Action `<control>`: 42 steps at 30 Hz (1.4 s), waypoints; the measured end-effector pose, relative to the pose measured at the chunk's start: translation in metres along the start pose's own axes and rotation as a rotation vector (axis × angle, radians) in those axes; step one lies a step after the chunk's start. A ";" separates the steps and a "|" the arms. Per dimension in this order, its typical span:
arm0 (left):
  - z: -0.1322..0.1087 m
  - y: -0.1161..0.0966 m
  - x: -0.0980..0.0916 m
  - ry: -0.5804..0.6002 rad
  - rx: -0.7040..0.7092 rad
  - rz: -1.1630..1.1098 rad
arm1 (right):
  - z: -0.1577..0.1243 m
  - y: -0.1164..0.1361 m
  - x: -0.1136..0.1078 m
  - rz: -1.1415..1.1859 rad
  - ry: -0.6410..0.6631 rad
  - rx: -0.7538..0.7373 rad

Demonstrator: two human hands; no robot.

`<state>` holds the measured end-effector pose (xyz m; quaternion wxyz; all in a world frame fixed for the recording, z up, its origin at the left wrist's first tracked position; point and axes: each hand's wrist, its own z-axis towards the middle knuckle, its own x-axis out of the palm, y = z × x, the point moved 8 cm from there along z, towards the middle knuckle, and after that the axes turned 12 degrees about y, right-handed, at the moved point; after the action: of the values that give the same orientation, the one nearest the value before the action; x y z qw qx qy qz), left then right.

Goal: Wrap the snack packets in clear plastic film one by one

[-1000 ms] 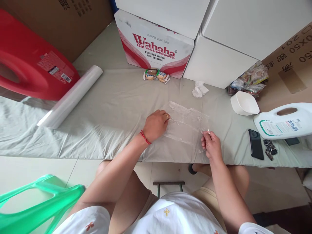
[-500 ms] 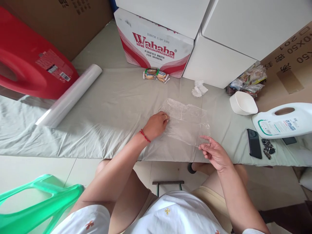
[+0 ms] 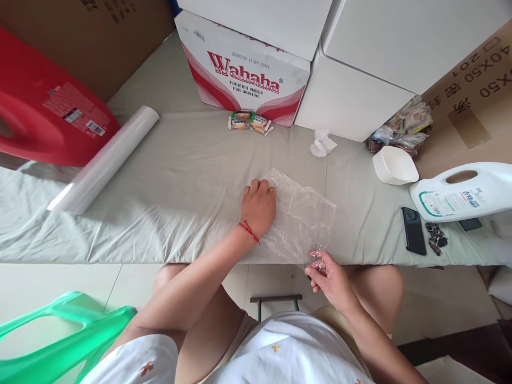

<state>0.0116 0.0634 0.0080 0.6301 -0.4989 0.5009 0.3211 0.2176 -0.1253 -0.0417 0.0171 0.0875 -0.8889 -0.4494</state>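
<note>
On grey cloth (image 3: 180, 176), left hand (image 3: 259, 205) pins plastic film (image 3: 304, 216) (right hand (image 3: 330, 277) pinching corner).

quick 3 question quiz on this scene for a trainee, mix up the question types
1. True or false: the left hand lies flat on the plastic sheet.
2. What does the right hand pinch? A) the phone B) the sheet's near corner C) the bowl
3. Fill in: the film roll lies beside the big ___ jug.

Key: 1 true; 2 B; 3 red
</note>
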 end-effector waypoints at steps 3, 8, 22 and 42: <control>-0.001 -0.004 0.015 0.048 0.032 0.014 | -0.003 0.012 -0.033 -0.154 0.040 0.023; -0.002 -0.004 0.027 0.055 0.052 -0.010 | 0.006 0.113 -0.122 -0.470 -0.525 -0.378; -0.004 -0.005 0.033 0.174 0.063 0.026 | 0.150 0.186 -0.081 -0.771 -0.255 -0.526; -0.002 -0.001 0.031 0.192 -0.067 0.022 | 0.126 0.172 -0.138 -0.683 0.108 -0.088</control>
<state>0.0210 0.0579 -0.0208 0.5588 -0.5425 0.5535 0.2952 0.3159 0.0987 0.0281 -0.0835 0.4028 -0.7858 -0.4618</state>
